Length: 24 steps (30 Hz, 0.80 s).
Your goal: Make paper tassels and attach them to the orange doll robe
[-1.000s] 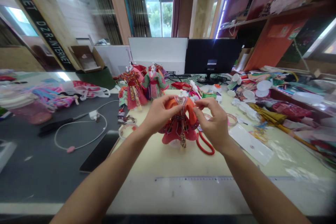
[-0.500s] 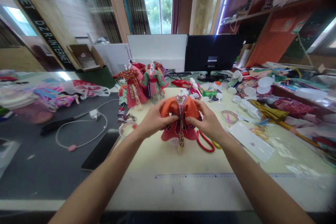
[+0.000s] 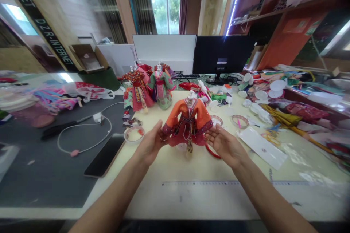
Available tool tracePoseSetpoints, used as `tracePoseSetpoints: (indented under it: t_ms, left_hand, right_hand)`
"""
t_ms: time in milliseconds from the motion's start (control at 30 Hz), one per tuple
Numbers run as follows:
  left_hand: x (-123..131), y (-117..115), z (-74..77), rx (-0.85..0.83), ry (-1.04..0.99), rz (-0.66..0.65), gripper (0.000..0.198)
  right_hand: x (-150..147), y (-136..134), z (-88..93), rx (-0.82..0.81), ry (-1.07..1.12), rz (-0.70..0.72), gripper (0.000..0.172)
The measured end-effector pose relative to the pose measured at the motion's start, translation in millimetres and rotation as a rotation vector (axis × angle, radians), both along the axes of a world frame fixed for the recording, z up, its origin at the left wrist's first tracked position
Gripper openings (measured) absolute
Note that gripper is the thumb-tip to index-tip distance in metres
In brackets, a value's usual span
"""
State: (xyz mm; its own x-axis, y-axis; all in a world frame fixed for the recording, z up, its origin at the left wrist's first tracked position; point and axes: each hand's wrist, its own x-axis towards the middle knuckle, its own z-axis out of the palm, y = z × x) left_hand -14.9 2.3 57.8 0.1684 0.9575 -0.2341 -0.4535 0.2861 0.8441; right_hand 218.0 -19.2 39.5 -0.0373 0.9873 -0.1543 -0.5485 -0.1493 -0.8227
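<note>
A headless doll in an orange and dark red robe [image 3: 188, 116] stands upright on the table, its wide sleeves spread to the sides. My left hand [image 3: 153, 142] is at the sleeve cuff on the left, thumb raised and fingertips reaching under the cuff's edge. On the other side my right hand [image 3: 225, 143] has its palm turned inward, with loosely bent fingers touching or very near the right cuff and skirt. Neither hand visibly pinches the cloth. Partly hidden behind the right fingers lies a red cord ring [image 3: 212, 151].
More robed dolls [image 3: 161, 85] stand behind to the left. A phone [image 3: 105, 156], a white cable [image 3: 61, 142] and a tape roll [image 3: 134, 134] lie left. A ruler [image 3: 197, 183] runs along the front. Cloth scraps [image 3: 303, 111] and a white card [image 3: 261, 148] lie right; a monitor [image 3: 222, 56] stands behind.
Both hands have left the doll's waist and moved down and outward to the cuffs. The sleeves, bunched before, now hang spread out. The doll stays in about the same place.
</note>
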Motion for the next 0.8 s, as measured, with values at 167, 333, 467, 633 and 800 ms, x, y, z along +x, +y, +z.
tracePoseSetpoints:
  t_ms: [167, 333, 467, 633, 800]
  left_hand:
    - [15.2, -1.6, 10.6, -0.012, -0.189, 0.08, 0.01]
    - [15.8, 0.8, 8.8, 0.103, -0.262, 0.155, 0.009]
    - [13.7, -1.6, 10.7, 0.158, -0.192, 0.182, 0.019]
    - [11.8, -2.5, 12.9, 0.169, -0.114, 0.188, 0.034]
    - [2.9, 0.2, 7.6, 0.211, 0.104, 0.335, 0.037]
  right_hand:
    - [-14.5, 3.8, 11.3, 0.068, 0.139, -0.091, 0.014]
    - [-13.7, 3.2, 17.0, 0.141, 0.137, -0.139, 0.014]
    - [-10.8, 0.4, 19.1, 0.185, 0.119, -0.163, 0.015]
    - [-9.5, -0.4, 17.9, 0.271, 0.047, -0.114, 0.014]
    - [-0.9, -2.7, 8.3, 0.144, 0.069, -0.121, 0.022]
